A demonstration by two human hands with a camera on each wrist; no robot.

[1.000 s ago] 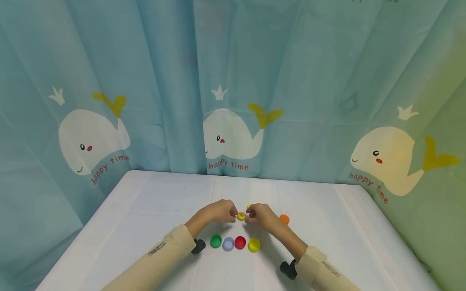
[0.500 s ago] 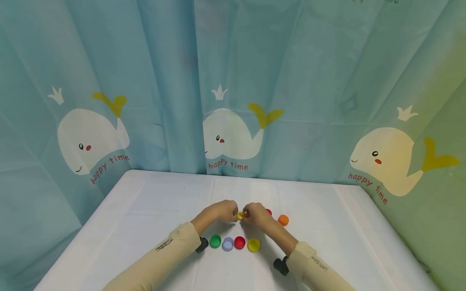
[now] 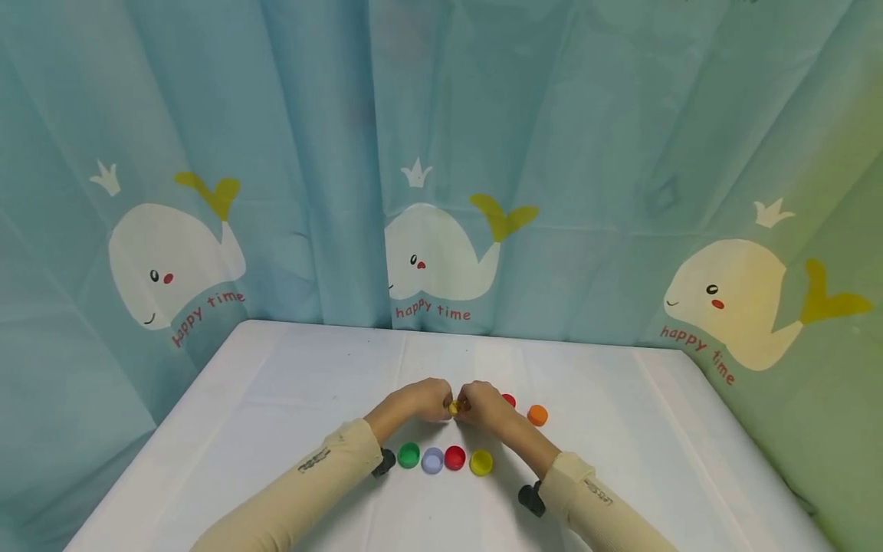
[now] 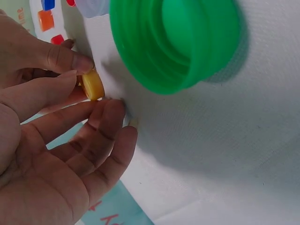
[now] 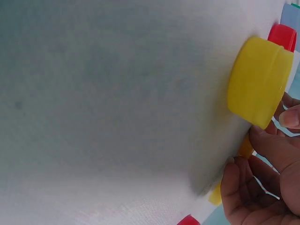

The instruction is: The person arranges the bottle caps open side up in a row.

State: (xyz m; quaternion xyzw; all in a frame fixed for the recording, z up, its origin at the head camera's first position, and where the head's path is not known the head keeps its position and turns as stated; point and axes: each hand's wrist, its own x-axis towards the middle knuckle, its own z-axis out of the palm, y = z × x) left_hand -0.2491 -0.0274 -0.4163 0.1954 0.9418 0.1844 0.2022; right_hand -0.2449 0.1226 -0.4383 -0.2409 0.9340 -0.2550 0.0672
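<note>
Both hands meet above the middle of the white table, around a small yellow round cap (image 4: 93, 86). My left hand (image 3: 429, 399) pinches it from the left. From the right, my right hand (image 3: 480, 405) pinches the same cap, its thumb lying on it in the left wrist view. Most of the yellow cap is hidden by fingers in the head view. Nearer to me stands a row of hollow round caps: green (image 3: 409, 455), lavender (image 3: 432, 461), red (image 3: 454, 458) and a larger yellow one (image 3: 481, 462).
Right of my right hand lie a red piece (image 3: 508, 400) and an orange piece (image 3: 537, 415). A blue piece (image 4: 48, 4) shows in the left wrist view, and another yellow piece (image 5: 215, 194) in the right wrist view. A whale-print curtain (image 3: 593, 153) hangs behind the table.
My right hand has moved left and closed its fingers on the yellow cap, meeting the left hand. The red piece behind it came into view. The row of caps has not moved.
</note>
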